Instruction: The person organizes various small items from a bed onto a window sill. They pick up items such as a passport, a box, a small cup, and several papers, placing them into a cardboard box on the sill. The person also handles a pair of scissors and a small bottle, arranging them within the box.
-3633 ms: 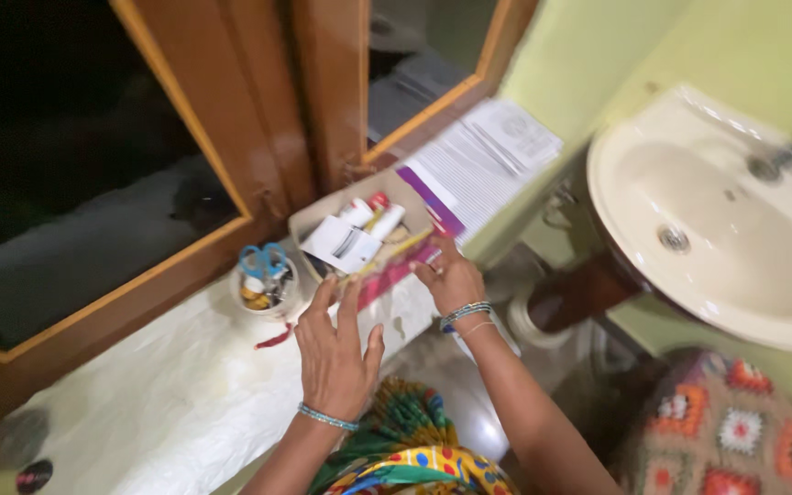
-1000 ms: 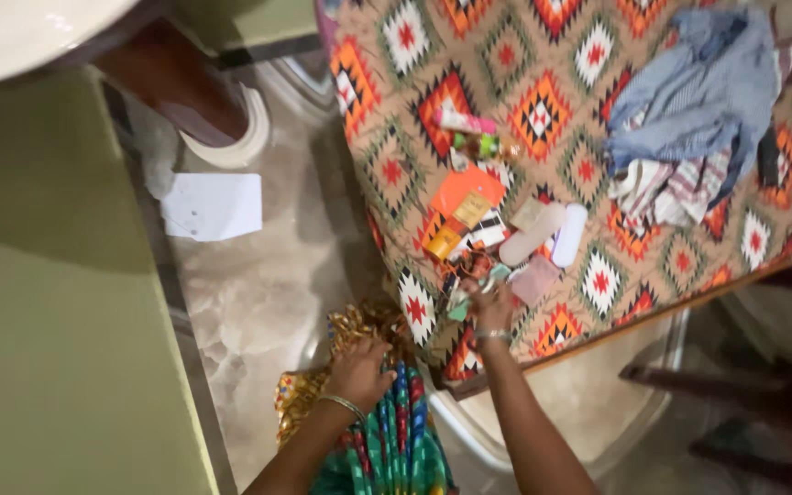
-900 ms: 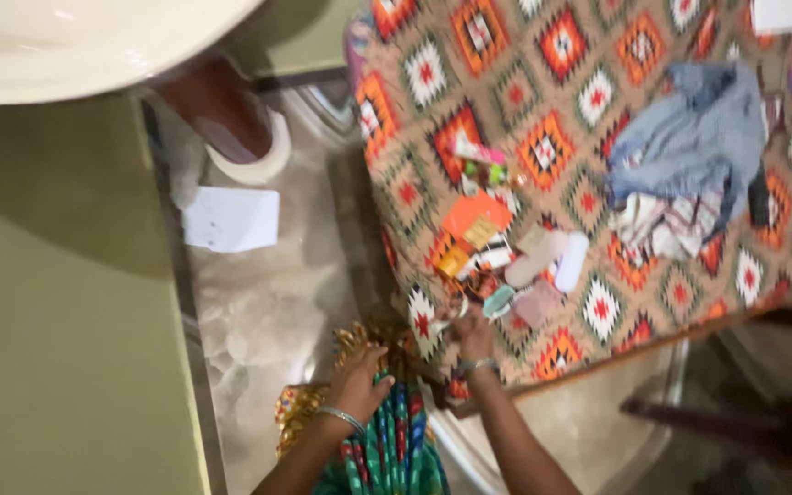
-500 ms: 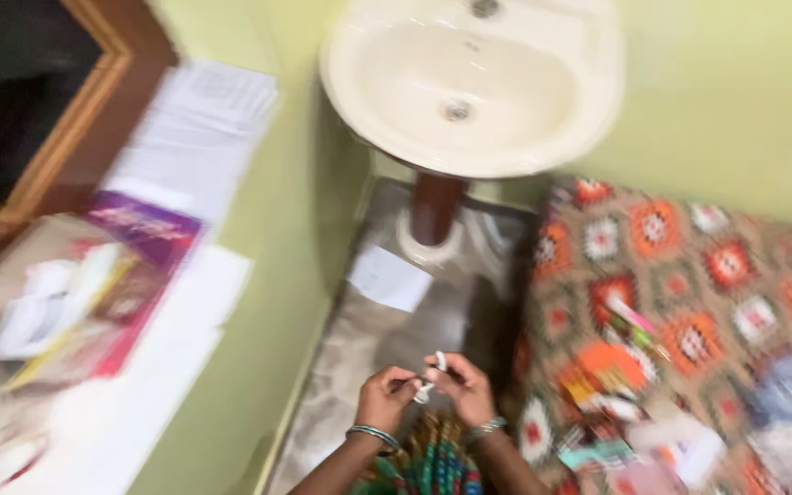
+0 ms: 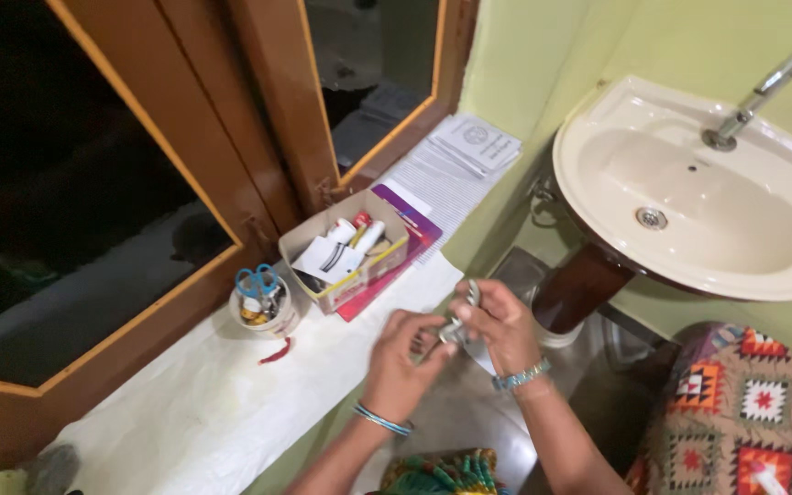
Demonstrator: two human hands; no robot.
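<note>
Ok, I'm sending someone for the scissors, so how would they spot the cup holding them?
Start at the wooden window frame and look down to the white-covered sill. The small round cup stands just left of the open cardboard box; it alone has blue scissor handles sticking up.

A window sill point(image 5: 185, 403) is running along the foot of the window frame point(image 5: 268, 119). On it, a small cup point(image 5: 266, 312) of scissors is standing just left of an open box point(image 5: 346, 252), which is lying on a flat booklet point(image 5: 414, 229). Behind the booklet, printed papers point(image 5: 456, 160) are lying toward the corner. A washbasin point(image 5: 698, 206) is hanging right of the sill, with a tap point(image 5: 758, 96) at its back. Both hands, left hand point(image 5: 405, 362) and right hand point(image 5: 506, 321), are meeting around a small object point(image 5: 458, 321) before the sill's edge. A patterned bedcover point(image 5: 753, 412) is lying below the basin, at lower right.
</note>
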